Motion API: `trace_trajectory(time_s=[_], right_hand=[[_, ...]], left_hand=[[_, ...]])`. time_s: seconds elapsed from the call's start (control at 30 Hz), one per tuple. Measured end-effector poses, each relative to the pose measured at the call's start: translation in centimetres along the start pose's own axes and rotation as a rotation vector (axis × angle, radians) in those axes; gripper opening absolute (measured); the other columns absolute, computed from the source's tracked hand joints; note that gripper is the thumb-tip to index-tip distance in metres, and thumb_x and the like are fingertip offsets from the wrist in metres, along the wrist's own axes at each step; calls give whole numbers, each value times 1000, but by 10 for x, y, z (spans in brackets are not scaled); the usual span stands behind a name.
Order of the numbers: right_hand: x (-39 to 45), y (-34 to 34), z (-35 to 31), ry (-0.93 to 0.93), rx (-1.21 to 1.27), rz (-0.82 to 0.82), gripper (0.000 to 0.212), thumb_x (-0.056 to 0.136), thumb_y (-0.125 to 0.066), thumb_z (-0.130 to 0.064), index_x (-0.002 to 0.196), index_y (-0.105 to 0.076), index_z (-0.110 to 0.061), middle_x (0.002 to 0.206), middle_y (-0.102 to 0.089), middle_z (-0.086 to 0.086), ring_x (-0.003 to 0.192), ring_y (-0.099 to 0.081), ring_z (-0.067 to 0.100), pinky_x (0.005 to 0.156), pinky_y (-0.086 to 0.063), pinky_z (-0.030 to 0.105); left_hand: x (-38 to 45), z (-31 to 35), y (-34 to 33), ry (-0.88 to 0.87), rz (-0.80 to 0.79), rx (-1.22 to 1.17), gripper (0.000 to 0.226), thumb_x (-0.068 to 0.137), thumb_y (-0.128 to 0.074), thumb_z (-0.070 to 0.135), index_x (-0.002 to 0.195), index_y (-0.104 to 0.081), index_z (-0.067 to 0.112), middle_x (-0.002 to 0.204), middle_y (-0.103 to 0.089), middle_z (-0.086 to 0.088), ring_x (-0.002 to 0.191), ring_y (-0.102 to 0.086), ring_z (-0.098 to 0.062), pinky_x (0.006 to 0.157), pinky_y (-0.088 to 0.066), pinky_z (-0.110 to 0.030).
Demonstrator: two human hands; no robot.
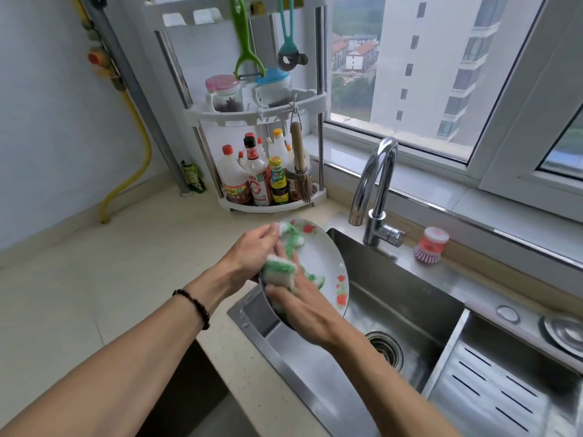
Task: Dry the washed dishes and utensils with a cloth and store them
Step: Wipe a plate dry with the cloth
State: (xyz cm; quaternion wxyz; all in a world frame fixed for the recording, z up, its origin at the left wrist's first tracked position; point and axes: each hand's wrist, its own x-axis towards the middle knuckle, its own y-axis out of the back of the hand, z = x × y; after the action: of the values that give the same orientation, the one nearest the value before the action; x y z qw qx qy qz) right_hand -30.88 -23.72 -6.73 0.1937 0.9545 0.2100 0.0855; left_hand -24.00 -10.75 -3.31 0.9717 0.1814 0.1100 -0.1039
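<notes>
Plate: white, red flower print on the rim, held tilted on edge over the near-left corner of the sink; its face is turned toward me and to the right.
Cloth: green and white, bunched against the plate's face and wrapped over its left edge.
Left hand: my fingers curl round the plate's far-left rim with a fold of cloth under them; this hand carries the plate.
Right hand: my fingers press the wad of cloth flat onto the plate's face; whether the thumb pinches the cloth I cannot tell.
Step in hand: drying the face, judged from the cloth's position; storing is not yet done.
Handling, plate: rigid, glazed ceramic by its look, likely slippery while damp and breakable if it drops onto the steel sink.
Hold point: grip at the rim through the cloth, thumb on one face and fingers on the other; bare wet glaze gives poor purchase.
Handling, cloth: soft, light, conforms to the rim curve.
Surroundings: tap far right of the plate; dish brush beyond it; bottle rack in the far corner.
</notes>
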Motion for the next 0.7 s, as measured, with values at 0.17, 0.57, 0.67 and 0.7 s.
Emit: trace_trajectory(time_s=[0.17,0.57,0.67,0.7], right_hand=[[4,15,17,-151,160,107,72,87,-41,-58,154,-29,-34,160,-31,6,141,-38,18,119,-31,32],[-15,1,36,-83,-324,-44,108,80,-69,-65,159,-2,-38,165,16,-10,153,16,17,126,1,43],[-18,-7,33,-8,-323,-37,105,82,-71,-56,159,-1,-41,165,12,-16,153,12,13,123,0,40],[-17,-1,43,-37,-398,-52,106,83,-70,-56,159,2,-39,166,13,-14,154,10,14,124,2,41]], left_hand=[[-4,0,-13,-101,46,173,41,104,-40,48,103,-66,17,102,-72,-8,102,-66,-30,92,-52,-47],[-3,0,-15,-117,440,123,40,108,-36,35,71,-41,22,66,-40,4,64,-36,-18,59,-29,-36],[-6,1,-15,-148,413,169,39,108,-35,35,72,-41,21,66,-39,4,62,-36,-15,60,-30,-36],[-6,0,-13,-159,393,192,38,108,-35,34,73,-41,21,66,-38,4,62,-36,-16,61,-29,-36]])
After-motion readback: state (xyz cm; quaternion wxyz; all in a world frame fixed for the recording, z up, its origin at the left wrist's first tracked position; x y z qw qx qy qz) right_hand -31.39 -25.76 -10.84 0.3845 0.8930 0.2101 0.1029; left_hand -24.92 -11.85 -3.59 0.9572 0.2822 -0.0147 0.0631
